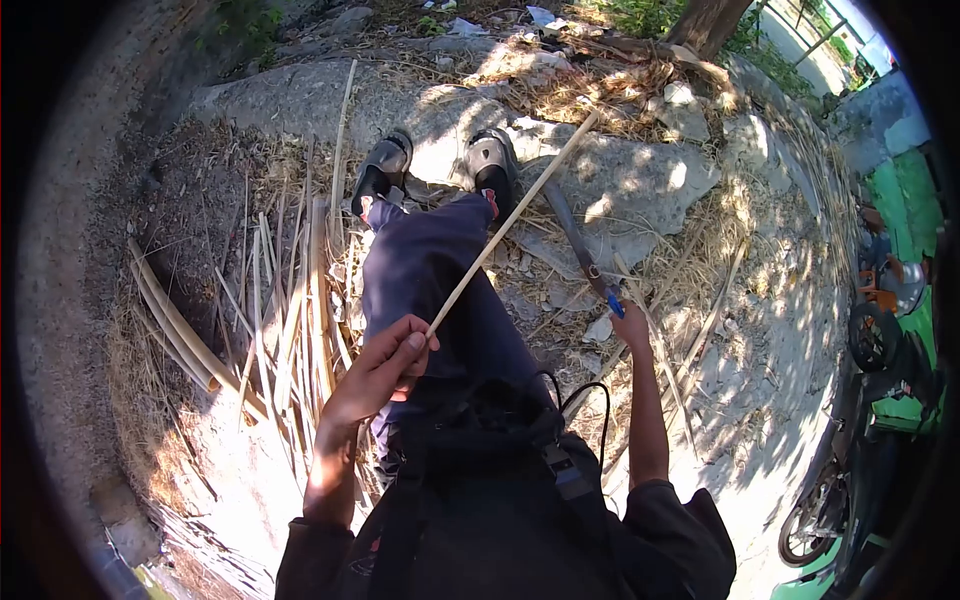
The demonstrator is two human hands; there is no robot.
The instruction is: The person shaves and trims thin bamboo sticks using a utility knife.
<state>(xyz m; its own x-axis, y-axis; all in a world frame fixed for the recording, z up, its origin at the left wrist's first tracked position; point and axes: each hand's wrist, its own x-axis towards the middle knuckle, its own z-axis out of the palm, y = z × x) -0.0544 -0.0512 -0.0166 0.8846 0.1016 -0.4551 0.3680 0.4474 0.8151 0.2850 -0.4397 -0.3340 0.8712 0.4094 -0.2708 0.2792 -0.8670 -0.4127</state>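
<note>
My left hand (385,365) pinches the near end of a long, thin bamboo strip (515,215). The strip slants up and away to the right, across my lap and past my shoes. My right hand (630,327) is wrapped round the blue handle of a machete (572,232), whose dark blade points away from me towards the ground slab. Strip and blade look close together near the far part of the blade; whether they touch I cannot tell.
Split bamboo strips (290,330) lie heaped on my left beside thicker bamboo pieces (175,315). More strips (710,325) lie on the right. A flat stone slab (625,190) is ahead, near a tree trunk (705,25). A motorcycle (850,480) stands far right.
</note>
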